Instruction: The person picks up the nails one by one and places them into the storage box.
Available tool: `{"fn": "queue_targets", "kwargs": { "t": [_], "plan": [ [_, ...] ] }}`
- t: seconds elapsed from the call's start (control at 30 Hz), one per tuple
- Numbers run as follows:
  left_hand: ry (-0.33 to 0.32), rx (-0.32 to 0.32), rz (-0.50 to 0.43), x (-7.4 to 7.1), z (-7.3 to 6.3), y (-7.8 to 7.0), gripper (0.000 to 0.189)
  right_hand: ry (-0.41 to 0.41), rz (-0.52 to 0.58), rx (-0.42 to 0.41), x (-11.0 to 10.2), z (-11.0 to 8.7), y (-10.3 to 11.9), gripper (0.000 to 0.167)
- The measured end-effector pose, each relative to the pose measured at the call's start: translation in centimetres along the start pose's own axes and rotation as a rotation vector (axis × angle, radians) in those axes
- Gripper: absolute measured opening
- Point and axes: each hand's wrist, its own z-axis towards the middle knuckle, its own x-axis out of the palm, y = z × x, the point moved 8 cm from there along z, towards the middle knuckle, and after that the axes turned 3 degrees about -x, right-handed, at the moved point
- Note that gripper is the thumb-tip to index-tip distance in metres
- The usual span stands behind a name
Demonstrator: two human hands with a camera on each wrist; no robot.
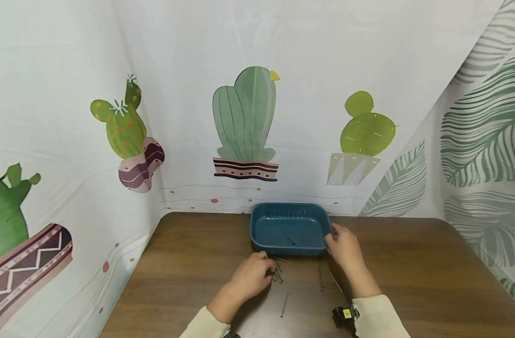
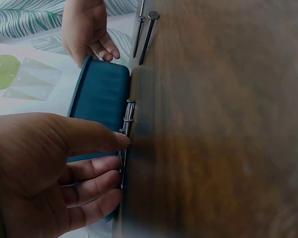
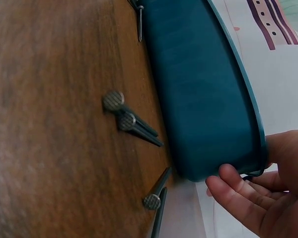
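Observation:
A blue rectangular tray [image 1: 291,250] stands at the back of the table, with a few metal nails [image 1: 289,238] lying inside it. In front of its left part, my left hand [image 1: 250,276] reaches down to a small group of nails [image 1: 278,276]. The left wrist view has its thumb and fingers extended, with fingertips right at these nails [image 2: 128,116]. My right hand [image 1: 346,246] holds the tray by its right end. Seen from the right wrist, some fingers [image 3: 243,198] lie against the outer corner while another part of the hand passes behind the rim.
More nails [image 1: 321,279] lie on the wooden table [image 1: 190,263] in front of the tray's right side, and a single nail [image 1: 284,305] lies closer to me. Behind the table hangs a white cloth [image 1: 304,70] printed with cacti and leaves.

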Motion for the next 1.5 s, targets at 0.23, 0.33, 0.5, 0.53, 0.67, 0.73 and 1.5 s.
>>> {"fn": "queue_targets", "kwargs": {
  "t": [0.23, 0.33, 0.5, 0.53, 0.67, 0.73, 1.5],
  "plan": [
    [-0.01, 0.012, 0.002, -0.14, -0.04, -0.13, 0.008, 0.005, 0.001, 0.005, -0.01, -0.07, -0.03, 0.051],
    [-0.021, 0.019, -0.004, -0.29, -0.14, -0.25, 0.008, 0.005, 0.006, 0.005, -0.02, -0.07, -0.03, 0.051],
    [-0.034, 0.024, -0.011, -0.6, -0.34, -0.44, 0.008, -0.001, 0.001, 0.0, -0.06, -0.05, -0.03, 0.051],
    [-0.033, 0.023, -0.011, -0.61, -0.37, -0.46, 0.008, -0.003, -0.001, -0.002, -0.07, -0.04, -0.02, 0.051],
    [-0.027, 0.026, -0.006, -0.7, -0.46, -0.49, 0.007, -0.01, -0.005, -0.009, -0.04, 0.01, 0.0, 0.051],
    [-0.018, 0.023, -0.006, -0.63, -0.46, -0.41, 0.007, -0.011, -0.005, -0.011, 0.0, 0.02, 0.0, 0.051],
    [-0.056, 0.037, 0.002, -0.48, -0.65, 0.06, 0.005, -0.002, -0.012, -0.012, -0.17, -0.12, 0.34, 0.051]
  ]
}}
